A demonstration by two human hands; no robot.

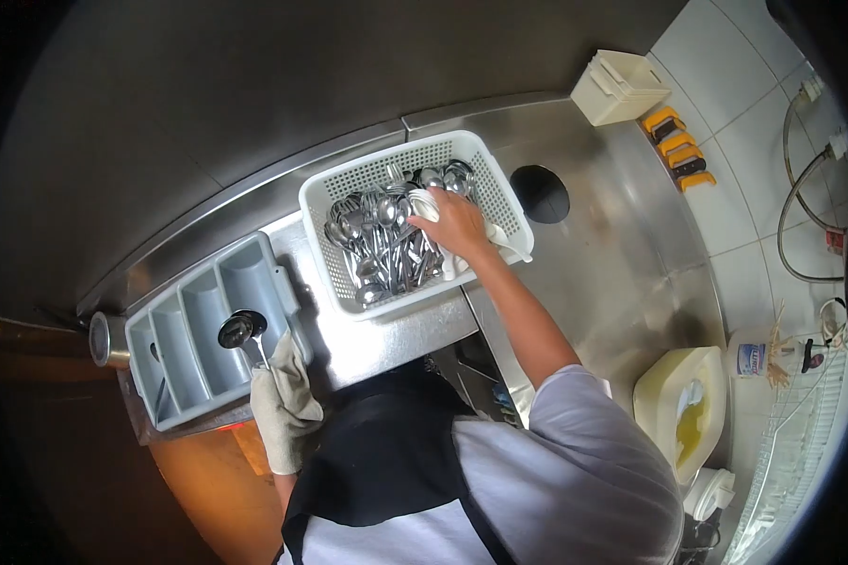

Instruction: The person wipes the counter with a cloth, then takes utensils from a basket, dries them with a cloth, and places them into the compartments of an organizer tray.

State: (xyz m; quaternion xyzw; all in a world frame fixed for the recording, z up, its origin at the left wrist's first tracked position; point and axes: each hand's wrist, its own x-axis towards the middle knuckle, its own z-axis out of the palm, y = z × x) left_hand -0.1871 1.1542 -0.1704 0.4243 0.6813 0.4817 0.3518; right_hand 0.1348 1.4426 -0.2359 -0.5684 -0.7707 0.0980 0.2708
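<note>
My left hand (287, 414), covered by a pale cloth (297, 391), is closed around the handles of what look like metal ladles (238, 330). Their dark, shiny bowls hang over a grey cutlery tray (198, 414) with several long compartments. My right hand (457, 228) reaches into a white perforated basket (316, 202), its fingers curled on a small stack of white spoons (424, 201). Metal spoons and forks (386, 235) fill the basket around it. More white spoons (499, 240) lie beside my wrist at the right side.
A round dark hole (540, 194) opens in the steel counter (612, 207) right of the basket. Cream containers (620, 87) and orange-and-black objects (678, 146) stand by the tiled wall. At lower right sits a tub (645, 395) with yellowish liquid. A metal can (108, 341) is left of the tray.
</note>
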